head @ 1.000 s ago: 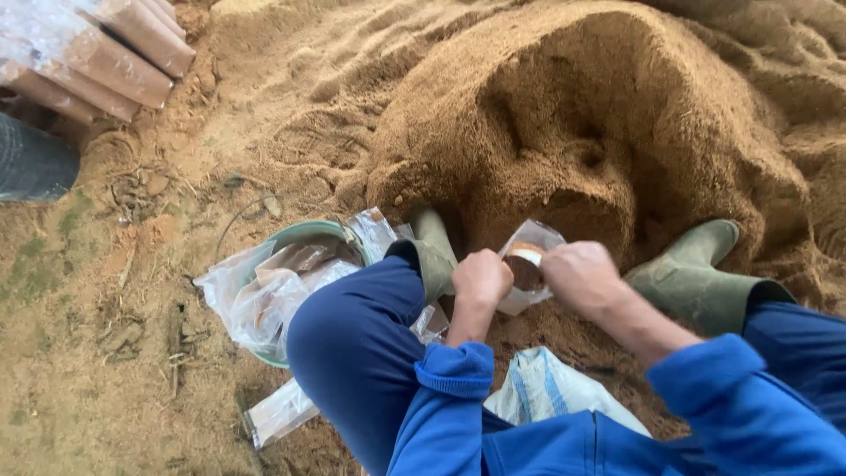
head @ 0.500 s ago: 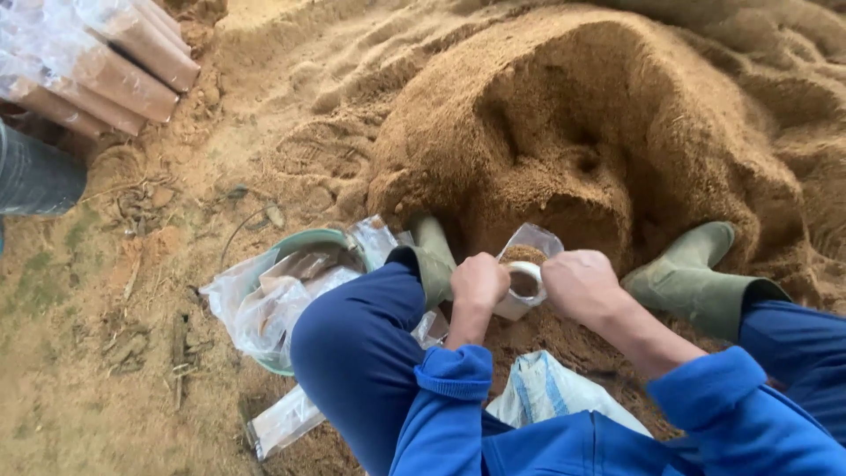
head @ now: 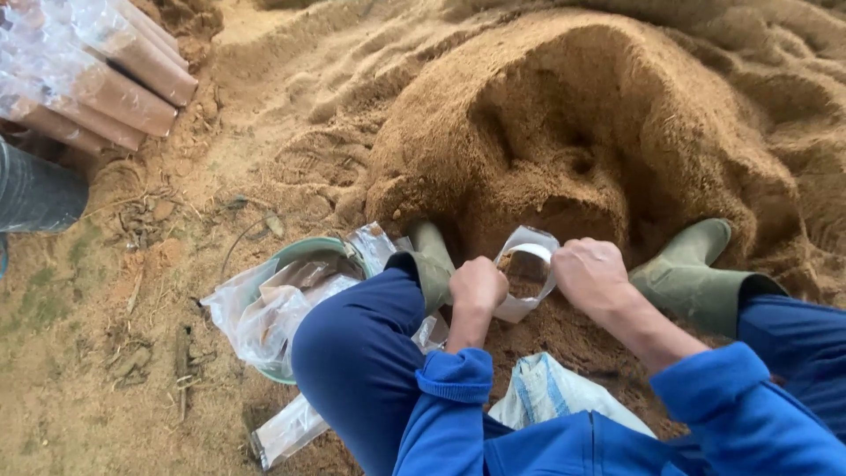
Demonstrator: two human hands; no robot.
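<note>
I crouch at the foot of a big mound of brown sawdust. My left hand and my right hand each grip a side of a clear plastic bag with a white ring at its mouth. The bag stands upright between my knees, partly filled with brown sawdust. My green rubber boots are planted at the mound's base on either side of it.
A green basin holding crumpled clear plastic bags sits at my left knee. Filled bags in clear plastic are stacked at the top left. A white woven sack lies under me. A dark cylinder stands at the left edge.
Both hands stay on the bag between my knees. The bag's mouth has turned more upright and shows its white ring. The view has shifted slightly.
</note>
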